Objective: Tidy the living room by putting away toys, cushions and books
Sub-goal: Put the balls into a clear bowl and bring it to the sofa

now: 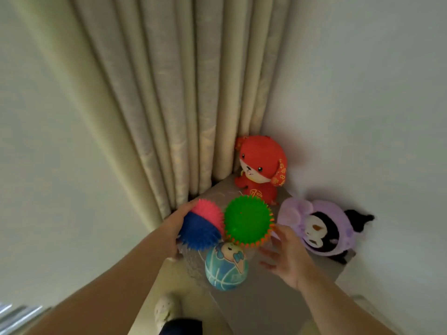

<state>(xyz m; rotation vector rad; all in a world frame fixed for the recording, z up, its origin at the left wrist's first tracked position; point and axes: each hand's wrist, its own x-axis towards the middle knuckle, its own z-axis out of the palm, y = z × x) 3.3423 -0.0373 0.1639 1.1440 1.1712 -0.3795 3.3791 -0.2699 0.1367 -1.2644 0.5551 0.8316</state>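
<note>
Head view looks down into a corner where a pleated curtain [169,93] meets a white wall [362,93], and the toys are gathered on a grey tabletop [266,301] there. A red plush dog [260,165] sits upright at the very back, propped by the corner, and a purple hooded plush [314,226] leans against the wall beside it. This looks like the chosen resting place for the toys.

Three balls crowd the front: a pink-and-blue spiky ball [204,226] touching a green spiky ball [248,220], with a teal cartoon-printed ball [226,267] just below them. Something clear and net-like shows beneath the balls, but I cannot tell what it is.

The left hand [175,228] cups the pink-and-blue ball from its left side, fingers wrapped over the top, probably to steady it against its neighbour so it does not roll. The right hand [286,257] is spread wide and grasps nothing. Its fingertips [275,228] reach the green ball's orange-tipped spikes at the lower right, seemingly as a guard against rolling.
</note>
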